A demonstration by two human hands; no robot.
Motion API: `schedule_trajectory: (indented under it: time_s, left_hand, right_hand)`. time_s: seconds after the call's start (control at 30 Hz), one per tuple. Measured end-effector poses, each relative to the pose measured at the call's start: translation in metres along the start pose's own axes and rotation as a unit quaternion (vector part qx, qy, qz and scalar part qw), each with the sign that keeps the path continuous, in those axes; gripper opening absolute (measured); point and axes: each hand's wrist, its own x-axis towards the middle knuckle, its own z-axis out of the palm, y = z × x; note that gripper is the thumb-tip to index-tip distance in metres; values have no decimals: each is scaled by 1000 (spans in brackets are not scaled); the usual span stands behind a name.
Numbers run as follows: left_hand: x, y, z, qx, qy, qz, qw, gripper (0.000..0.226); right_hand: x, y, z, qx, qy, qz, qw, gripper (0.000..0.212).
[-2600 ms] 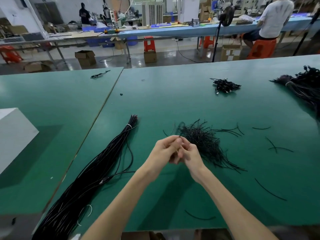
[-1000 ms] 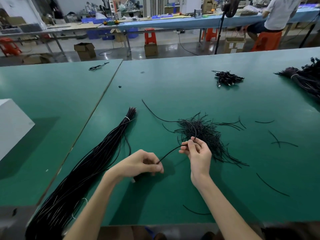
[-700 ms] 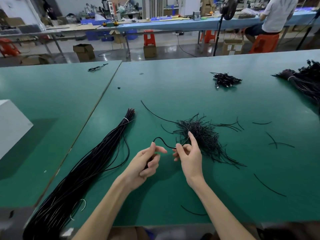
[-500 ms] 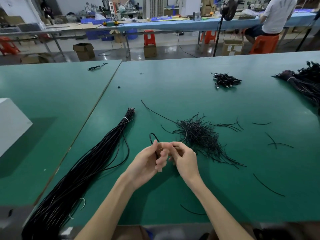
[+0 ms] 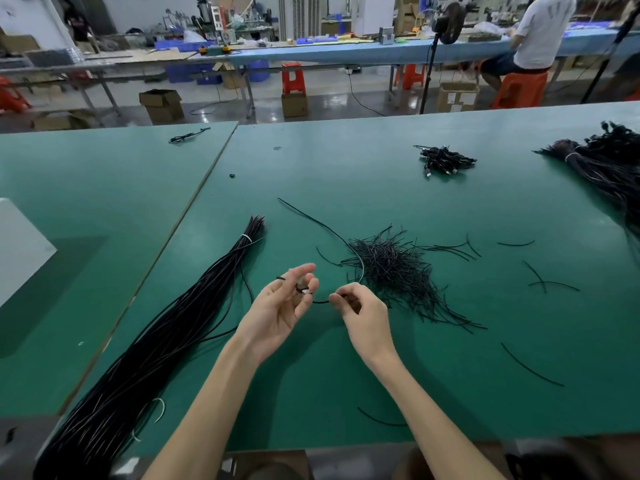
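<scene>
A long thin black cable runs from the far middle of the green table over a heap of short black ties to my hands. My left hand is turned palm up, with the cable's end wound round its fingers. My right hand pinches the same cable a few centimetres to the right. Both hands hover just above the table, in front of the heap.
A long tied bundle of black cables lies to the left. A small pile of coiled cables sits at the back, a big cable bundle at far right. Loose ties are scattered right. A white box stands left.
My hands, pressed together half a second ago, have drawn slightly apart; the left has turned palm up with the cable looped round its fingers. A second ago they held the cable stretched between them.
</scene>
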Motion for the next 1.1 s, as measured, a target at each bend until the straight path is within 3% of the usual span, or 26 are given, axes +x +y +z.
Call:
schedule_trajectory:
  time_s: [0.1, 0.2, 0.37, 0.5, 0.6, 0.77, 0.97, 1.1]
  left_hand:
    - [-2, 4, -11, 81, 19, -31, 996, 30]
    - [-5, 8, -25, 106, 39, -10, 994, 47]
    - [-8, 10, -34, 14, 46, 64, 997, 26]
    - [-11, 18, -41, -172, 13, 77, 982, 59]
    - [-13, 22, -41, -183, 5, 119, 976, 75]
    - [-9, 16, -34, -59, 72, 158, 983, 31]
    - [-13, 19, -28, -130, 55, 127, 982, 36]
    - [-16, 20, -27, -207, -6, 68, 976, 38]
  right_hand:
    - [0, 4, -3, 40, 45, 20, 998, 12]
    - [2, 6, -4, 74, 65, 46, 994, 17]
    - [3, 7, -1, 53, 51, 42, 996, 19]
    - [3, 8, -1, 79, 60, 53, 994, 17]
    - [4, 7, -1, 75, 55, 55, 994, 16]
    - [2, 6, -2, 61, 37, 55, 996, 14]
    - [2, 4, 0, 17, 21, 37, 999, 10]
    - [2, 5, 1, -37, -15, 26, 999, 12]
